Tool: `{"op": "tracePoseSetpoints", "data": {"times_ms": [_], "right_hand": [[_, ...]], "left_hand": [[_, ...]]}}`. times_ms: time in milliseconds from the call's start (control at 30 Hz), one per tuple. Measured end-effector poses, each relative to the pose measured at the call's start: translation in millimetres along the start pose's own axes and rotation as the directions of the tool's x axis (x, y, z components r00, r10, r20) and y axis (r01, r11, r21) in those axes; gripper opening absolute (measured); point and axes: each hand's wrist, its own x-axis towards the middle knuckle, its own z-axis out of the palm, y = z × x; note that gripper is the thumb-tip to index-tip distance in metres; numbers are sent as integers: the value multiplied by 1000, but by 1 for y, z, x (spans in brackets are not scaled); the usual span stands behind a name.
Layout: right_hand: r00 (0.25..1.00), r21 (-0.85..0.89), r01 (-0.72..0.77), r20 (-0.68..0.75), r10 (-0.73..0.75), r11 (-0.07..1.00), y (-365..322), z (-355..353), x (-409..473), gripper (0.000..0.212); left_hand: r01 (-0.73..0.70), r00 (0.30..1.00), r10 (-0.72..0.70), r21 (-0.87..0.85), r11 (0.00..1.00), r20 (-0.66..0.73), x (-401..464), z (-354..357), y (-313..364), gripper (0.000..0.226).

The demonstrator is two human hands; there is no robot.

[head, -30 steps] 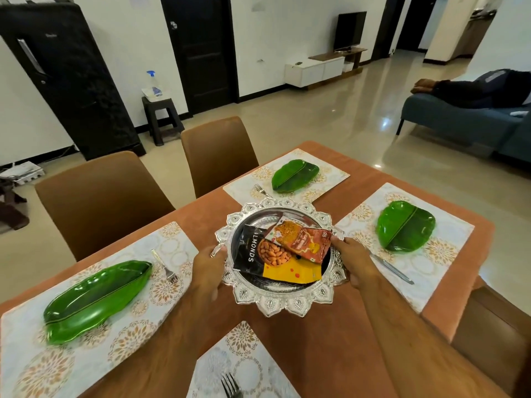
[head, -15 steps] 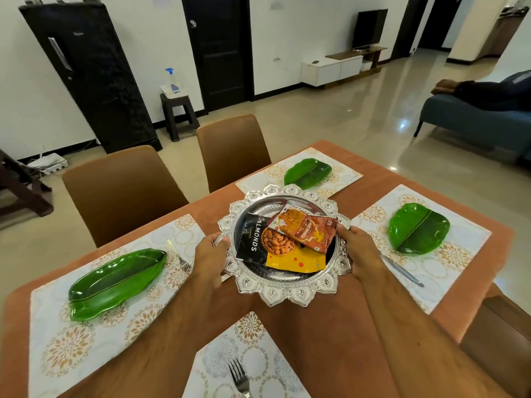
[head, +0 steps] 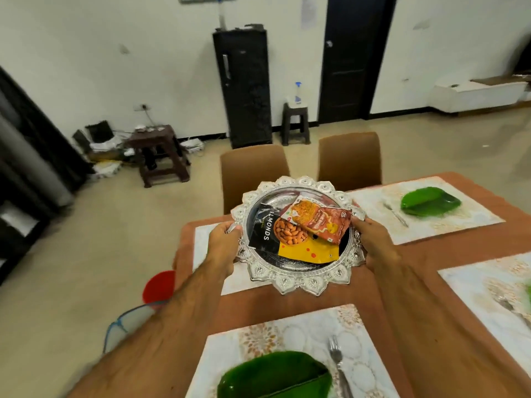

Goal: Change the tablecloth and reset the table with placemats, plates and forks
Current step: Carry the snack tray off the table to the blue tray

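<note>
Head view: placemat (head: 212, 254) under tray (head: 298, 280), perhaps plateless.

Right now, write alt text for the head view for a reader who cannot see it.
Two bare hands, left hand and right hand, hold an ornate silver tray of snack packets by its rim, above an orange-clothed table. Patterned placemats carry green leaf-shaped plates and forks; two brown chairs stand behind.
</note>
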Motion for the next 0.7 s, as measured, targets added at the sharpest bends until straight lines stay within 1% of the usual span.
{"op": "tracePoseSetpoints", "data": {"times_ms": [100,200,300,400,467,533,600,633,700], "right_hand": [[994,-9,-13,112,14,1000,9,66,-34,15],[973,-30,-28,228,34,999,23,138,-82,18],[943,-42,-17,333,30,999,41,201,-137,15],[906,-100,-34,417,72,994,66,272,-201,14],[872,-96,-39,483,81,995,85,314,-242,13],[842,-111,-60,529,110,992,105,352,-284,18],[804,-129,-70,580,132,989,123,384,-321,14],[779,-144,-83,607,155,986,133,400,-337,16],[735,-198,-118,641,219,973,155,428,-373,26]], "left_hand": [[3,994,-2,9,1000,-107,-14,-81,1,21],[-19,975,0,-83,996,-222,-39,-170,0,15],[-39,955,1,-123,992,-298,-74,-253,-5,10],[-42,916,-21,-146,988,-400,-112,-351,-17,7],[-46,890,-30,-155,987,-455,-139,-409,-26,8],[-59,850,-32,-157,986,-526,-170,-461,-34,9],[-53,815,-53,-166,985,-576,-199,-507,-42,9],[-53,800,-57,-165,985,-598,-214,-529,-47,9],[-44,761,-74,-164,985,-644,-242,-569,-59,13]]}}
